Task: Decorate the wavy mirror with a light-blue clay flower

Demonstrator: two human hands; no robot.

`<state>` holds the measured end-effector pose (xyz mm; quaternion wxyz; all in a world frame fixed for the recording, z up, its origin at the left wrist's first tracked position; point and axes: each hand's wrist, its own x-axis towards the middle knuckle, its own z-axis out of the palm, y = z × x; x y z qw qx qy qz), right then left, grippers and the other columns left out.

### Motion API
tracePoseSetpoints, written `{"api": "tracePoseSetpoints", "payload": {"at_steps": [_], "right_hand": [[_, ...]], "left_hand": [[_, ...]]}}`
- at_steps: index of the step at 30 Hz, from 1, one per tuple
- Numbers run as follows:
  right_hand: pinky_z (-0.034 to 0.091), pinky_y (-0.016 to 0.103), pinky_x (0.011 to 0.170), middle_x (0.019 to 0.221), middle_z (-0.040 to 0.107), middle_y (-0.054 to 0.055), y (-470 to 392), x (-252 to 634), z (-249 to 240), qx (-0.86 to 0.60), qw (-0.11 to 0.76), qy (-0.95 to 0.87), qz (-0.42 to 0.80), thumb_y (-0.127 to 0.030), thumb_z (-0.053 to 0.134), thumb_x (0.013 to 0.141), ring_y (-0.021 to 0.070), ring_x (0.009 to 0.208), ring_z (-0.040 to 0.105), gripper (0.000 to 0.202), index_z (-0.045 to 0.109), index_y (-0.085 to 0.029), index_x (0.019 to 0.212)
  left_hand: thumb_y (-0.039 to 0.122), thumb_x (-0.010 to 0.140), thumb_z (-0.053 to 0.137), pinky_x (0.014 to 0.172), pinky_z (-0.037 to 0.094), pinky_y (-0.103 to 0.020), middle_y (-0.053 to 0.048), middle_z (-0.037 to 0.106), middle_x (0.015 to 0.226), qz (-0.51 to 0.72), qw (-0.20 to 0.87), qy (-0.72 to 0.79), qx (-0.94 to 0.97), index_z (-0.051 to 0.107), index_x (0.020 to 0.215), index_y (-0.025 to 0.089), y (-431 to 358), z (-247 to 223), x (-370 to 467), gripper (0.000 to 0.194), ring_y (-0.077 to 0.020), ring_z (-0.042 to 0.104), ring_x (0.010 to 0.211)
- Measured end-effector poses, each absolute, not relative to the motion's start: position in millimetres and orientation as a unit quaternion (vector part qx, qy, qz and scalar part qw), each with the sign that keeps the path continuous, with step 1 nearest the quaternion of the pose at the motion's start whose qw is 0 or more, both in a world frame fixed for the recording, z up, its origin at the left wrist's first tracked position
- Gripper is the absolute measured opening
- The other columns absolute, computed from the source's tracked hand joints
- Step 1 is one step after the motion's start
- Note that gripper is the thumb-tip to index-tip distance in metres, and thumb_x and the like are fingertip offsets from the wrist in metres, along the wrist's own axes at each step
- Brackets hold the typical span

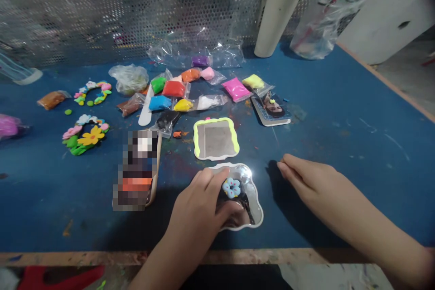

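A wavy white-framed mirror point(256, 208) lies near the table's front edge, with a light-blue clay flower point(231, 187) on its glass. My left hand point(204, 199) rests over the mirror's left side, thumb and index finger apart around the flower without visibly gripping it. To the right, my right hand point(309, 179) is just above the table with its fingertips pressed together. Whatever they may hold is hidden. Behind the first mirror lies a second mirror point(217, 139), its frame partly covered in yellow-green clay.
Several bagged clay colours, such as a magenta packet point(237, 89), lie behind the mirrors. A phone point(137, 170) and a clay flower wreath point(91, 137) are at left. A card-topped booklet point(272, 109), a tumbler point(280, 13) and a plastic-bagged cup point(314, 31) sit right.
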<state>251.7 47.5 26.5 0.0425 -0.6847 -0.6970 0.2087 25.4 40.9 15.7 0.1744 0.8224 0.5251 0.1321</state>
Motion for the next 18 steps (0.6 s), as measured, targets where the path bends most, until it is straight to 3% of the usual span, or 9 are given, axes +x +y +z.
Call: {"api": "tracePoseSetpoints", "payload": {"at_steps": [8, 14, 18], "right_hand": [[0.03, 0.029, 0.048, 0.055, 0.057, 0.002, 36.9, 250.3, 28.5, -0.704, 0.006, -0.695, 0.149, -0.034, 0.032, 0.091, 0.0198, 0.048, 0.055, 0.03, 0.042, -0.023, 0.066], [0.026, 0.028, 0.044, 0.053, 0.06, 0.003, 32.9, 248.3, 27.1, -0.707, -0.019, -0.699, 0.102, -0.031, 0.033, 0.091, 0.0215, 0.045, 0.058, 0.029, 0.045, -0.023, 0.066], [0.022, 0.028, 0.044, 0.056, 0.064, 0.004, 28.7, 247.3, 20.7, -0.694, -0.041, -0.717, 0.062, -0.028, 0.034, 0.091, 0.0242, 0.049, 0.063, 0.026, 0.047, -0.023, 0.069]], "left_hand": [[0.009, 0.08, 0.062, 0.065, 0.051, -0.033, -0.001, 0.06, 0.089, 0.096, 0.272, 0.52, 0.804, 0.059, 0.116, 0.025, 48.9, 23.9, 24.8, 0.04, -0.0192, 0.061, 0.076], [0.019, 0.079, 0.068, 0.063, 0.05, -0.033, 0.0, 0.056, 0.081, 0.116, 0.247, 0.543, 0.794, 0.063, 0.103, 0.023, 44.2, 22.4, 26.0, 0.025, -0.0196, 0.059, 0.071], [0.022, 0.073, 0.074, 0.062, 0.05, -0.034, 0.001, 0.055, 0.08, 0.123, 0.224, 0.548, 0.796, 0.063, 0.097, 0.021, 42.0, 23.6, 28.9, 0.026, -0.0205, 0.058, 0.07]]}}
